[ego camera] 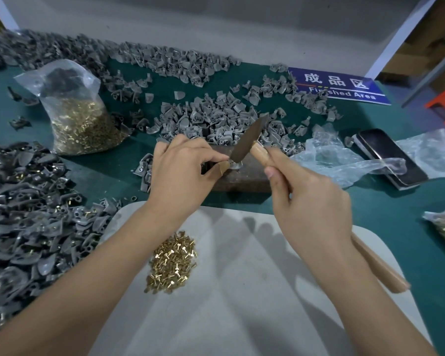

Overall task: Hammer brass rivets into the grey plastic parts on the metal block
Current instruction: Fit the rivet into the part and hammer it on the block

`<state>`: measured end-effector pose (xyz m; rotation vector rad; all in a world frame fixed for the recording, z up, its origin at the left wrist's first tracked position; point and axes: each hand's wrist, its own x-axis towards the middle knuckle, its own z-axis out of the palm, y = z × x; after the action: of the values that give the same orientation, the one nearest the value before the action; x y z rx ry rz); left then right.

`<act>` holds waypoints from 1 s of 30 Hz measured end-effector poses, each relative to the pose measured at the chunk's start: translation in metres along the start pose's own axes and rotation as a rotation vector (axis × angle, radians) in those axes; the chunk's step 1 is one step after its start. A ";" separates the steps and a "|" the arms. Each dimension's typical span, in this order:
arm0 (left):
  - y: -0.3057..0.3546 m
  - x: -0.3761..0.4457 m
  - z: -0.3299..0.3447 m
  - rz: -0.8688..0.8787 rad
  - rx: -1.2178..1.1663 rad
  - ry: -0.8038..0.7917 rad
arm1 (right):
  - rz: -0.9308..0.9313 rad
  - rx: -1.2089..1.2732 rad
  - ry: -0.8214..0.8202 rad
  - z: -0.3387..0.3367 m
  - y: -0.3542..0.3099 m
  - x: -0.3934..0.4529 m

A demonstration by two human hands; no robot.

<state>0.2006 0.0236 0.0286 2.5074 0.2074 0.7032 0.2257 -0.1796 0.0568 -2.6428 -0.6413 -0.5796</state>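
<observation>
Rivet work sits on the metal block (238,176) near the middle of the table (396,201), where we pinch a grey plastic part (224,167) with our left hand (183,170). Our right hand (311,201) is clamped around the wooden handle of the hammer (249,141), whose head is down at the part. Loose brass rivets (172,260) lie on the pale mat (242,304) at the near edge. Heaps of grey parts (31,214) crowd the left edge, and a bag of rivets (80,119) stands beyond them.
</observation>
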 end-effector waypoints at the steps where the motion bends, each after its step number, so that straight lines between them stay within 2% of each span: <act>1: 0.000 0.000 0.000 0.002 0.002 -0.002 | 0.009 0.003 0.015 -0.001 0.000 0.000; 4: 0.000 0.000 0.000 0.029 0.000 -0.003 | 0.018 0.061 0.073 -0.002 0.001 -0.001; 7: 0.000 0.000 0.001 0.007 -0.005 0.007 | -0.006 0.010 -0.007 -0.002 0.001 -0.001; 11: 0.000 0.000 0.001 0.013 -0.004 0.002 | 0.023 0.025 0.053 -0.003 0.002 -0.002; 15: 0.000 0.000 0.002 -0.007 -0.010 0.006 | 0.005 0.013 -0.015 0.000 0.003 -0.002; 19: -0.001 0.000 0.001 0.005 -0.021 0.005 | 0.028 0.047 0.063 0.000 0.006 0.000; 22: -0.001 0.000 0.002 -0.005 -0.018 0.011 | -0.020 0.013 0.008 0.001 0.007 0.000; 30: 0.001 -0.001 0.000 -0.004 -0.038 0.005 | 0.001 0.048 0.013 0.002 0.006 -0.003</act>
<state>0.2003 0.0227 0.0283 2.4684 0.1990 0.7057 0.2271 -0.1850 0.0520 -2.5929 -0.6424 -0.5737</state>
